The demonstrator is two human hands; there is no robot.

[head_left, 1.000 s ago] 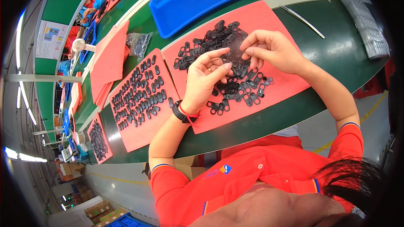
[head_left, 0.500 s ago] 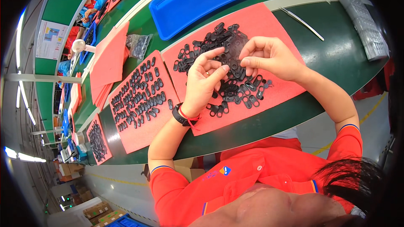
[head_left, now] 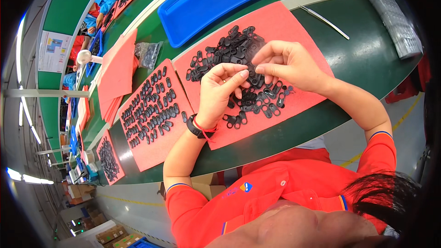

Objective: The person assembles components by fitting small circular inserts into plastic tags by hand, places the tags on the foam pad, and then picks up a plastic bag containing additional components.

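Over a heap of small black oblong parts with ring-shaped ends (head_left: 229, 46), my two hands meet at their fingertips. My left hand (head_left: 219, 89), wearing a dark wristband and a red cord, is closed with thumb and index finger pinched. Facing it, my right hand (head_left: 294, 66) is also closed, its thumb against its bent fingers. Whatever lies in either pinch is too small and dark against the heap to name. A hazy, see-through patch like thin film (head_left: 255, 49) shows beside the right fingertips. Under the heap lies a pink foam sheet (head_left: 303, 41).
Left of the heap, rows of black parts lie on another pink sheet (head_left: 149, 156). A blue tray (head_left: 197, 9) stands behind. White-handled tweezers (head_left: 328, 22) and clear plastic packaging (head_left: 395, 23) lie at right. Stacked pink sheets (head_left: 115, 69) and a small fan (head_left: 85, 57) are farther left.
My right hand has moved slightly left, bringing the fingertips of both hands closer together. The whole view has shifted a little.
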